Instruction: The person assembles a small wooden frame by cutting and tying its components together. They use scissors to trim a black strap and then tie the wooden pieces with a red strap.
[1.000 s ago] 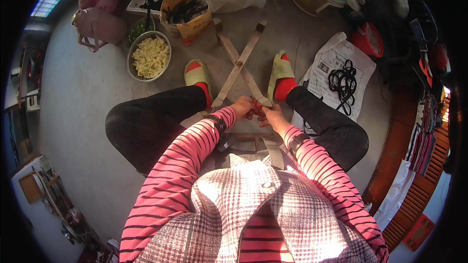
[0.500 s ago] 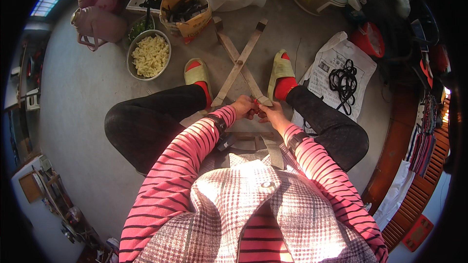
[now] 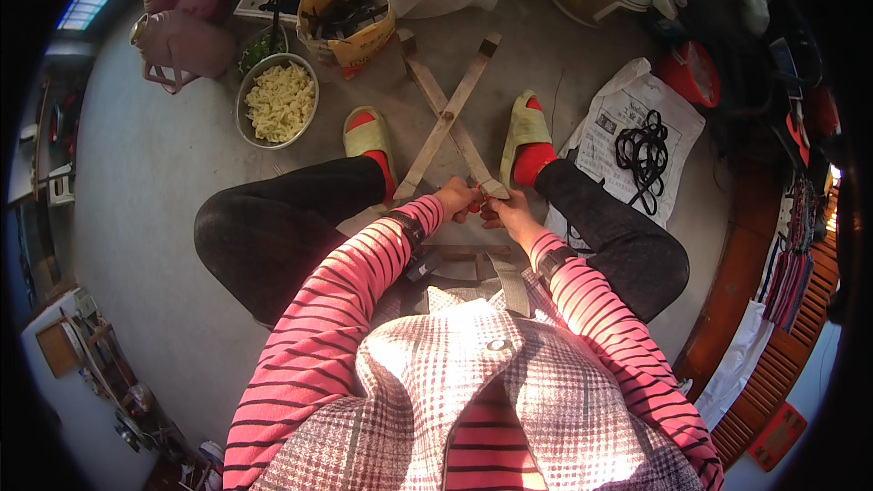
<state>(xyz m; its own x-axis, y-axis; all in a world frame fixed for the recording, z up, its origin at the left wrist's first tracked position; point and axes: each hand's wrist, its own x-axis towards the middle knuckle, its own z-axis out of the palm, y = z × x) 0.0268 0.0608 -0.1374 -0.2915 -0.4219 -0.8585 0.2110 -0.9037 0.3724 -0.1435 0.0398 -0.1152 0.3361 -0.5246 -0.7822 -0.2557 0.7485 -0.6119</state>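
Two wooden bars crossed in an X, a wooden frame, stand on the floor between my feet. At the near end of its right bar my two hands meet. My left hand is closed, with a small red piece showing at its fingers; most of that piece is hidden. Close against it, my right hand is closed too, its thumb and fingers pinched just below the bar's end. What the right fingers grip is too small to make out.
To the left are a bowl of pale yellow food pieces and a pinkish jug. A yellow box of dark strips stands ahead. On the right, a coiled black cord lies on a white printed sack, near a red container.
My hands stay at the bar's end with only slight finger movement. The frame and the things around it look the same.
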